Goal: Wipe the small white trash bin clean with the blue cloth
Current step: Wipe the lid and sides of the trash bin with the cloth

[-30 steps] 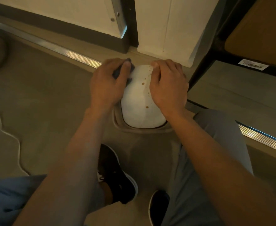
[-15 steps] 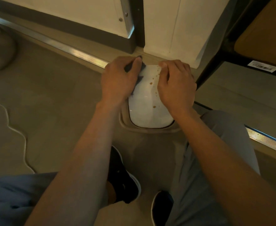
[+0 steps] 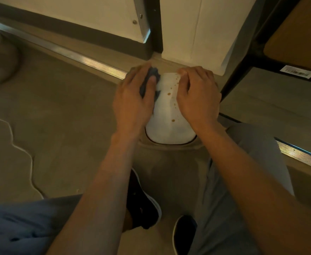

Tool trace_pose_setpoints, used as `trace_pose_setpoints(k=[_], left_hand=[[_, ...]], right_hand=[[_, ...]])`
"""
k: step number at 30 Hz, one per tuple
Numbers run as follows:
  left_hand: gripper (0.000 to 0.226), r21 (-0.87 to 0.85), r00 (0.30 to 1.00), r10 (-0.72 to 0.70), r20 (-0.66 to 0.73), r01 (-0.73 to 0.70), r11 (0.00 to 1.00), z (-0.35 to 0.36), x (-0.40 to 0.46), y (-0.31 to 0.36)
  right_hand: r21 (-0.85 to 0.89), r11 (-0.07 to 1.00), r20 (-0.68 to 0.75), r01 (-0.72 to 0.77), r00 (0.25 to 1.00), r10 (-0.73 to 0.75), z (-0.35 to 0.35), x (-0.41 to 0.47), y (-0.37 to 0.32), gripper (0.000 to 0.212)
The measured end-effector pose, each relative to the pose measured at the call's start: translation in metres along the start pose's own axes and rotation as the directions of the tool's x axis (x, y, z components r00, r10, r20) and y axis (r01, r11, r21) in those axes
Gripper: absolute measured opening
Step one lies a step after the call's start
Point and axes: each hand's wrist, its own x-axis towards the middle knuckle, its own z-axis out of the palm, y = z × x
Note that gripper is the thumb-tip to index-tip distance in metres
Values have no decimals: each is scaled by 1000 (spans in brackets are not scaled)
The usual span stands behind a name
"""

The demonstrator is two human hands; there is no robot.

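- There was one small white trash bin [image 3: 166, 115], one blue cloth [image 3: 150, 82], and two hands.
- There were two dark shoes, one [image 3: 143, 205] beside the left arm and one [image 3: 183, 234] lower down.
- The bin lay on its side on the floor [image 3: 59, 116], right in front of the person's knees.
- Its long side ran from the person toward the white door [image 3: 193, 28]. I could not tell which end was the open one.
- Several little brown spots [image 3: 171, 99] dotted the bin's white side.
- The left hand [image 3: 134, 100] curled its fingers round the cloth and pressed it on the bin's left side.
- The right hand [image 3: 198, 96] gripped the bin's right side with bent fingers.
- The floor was smooth and tan, with a shiny metal strip [image 3: 88, 61] along the wall.
- A thin white cord [image 3: 22, 150] wiggled across the floor on the left.
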Motion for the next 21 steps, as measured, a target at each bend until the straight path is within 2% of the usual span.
trace_pose_setpoints(k=[3, 6, 8, 12, 15, 18, 21], left_hand=[[40, 48, 997, -70, 22, 68, 997, 4, 21, 11], [33, 45, 993, -27, -118, 33, 998, 11, -16, 11], [36, 48, 985, -2, -174, 11, 999, 18, -60, 4], [46, 105, 991, 90, -104, -79, 991, 26, -121, -12], [39, 87, 984, 147, -95, -139, 986, 20, -94, -16], [37, 52, 998, 58, -25, -56, 997, 3, -25, 0], [36, 110, 995, -37, 93, 27, 994, 2, 31, 11]], right_hand=[[15, 1000, -10, 0, 1000, 0, 0, 0, 0, 52], [9, 1000, -26, 3, 1000, -3, 0, 0, -1, 46], [-4, 1000, -29, 2, 1000, -2, -1, -1, -2, 45], [-9, 1000, -14, 12, 1000, -12, -2, -2, -1, 44], [-4, 1000, -9, 10, 1000, -10, -2, 0, -1, 47], [8, 1000, -2, 10, 1000, -10, -1, 0, -1, 50], [16, 1000, -26, 15, 1000, -15, 0, 0, 0, 45]])
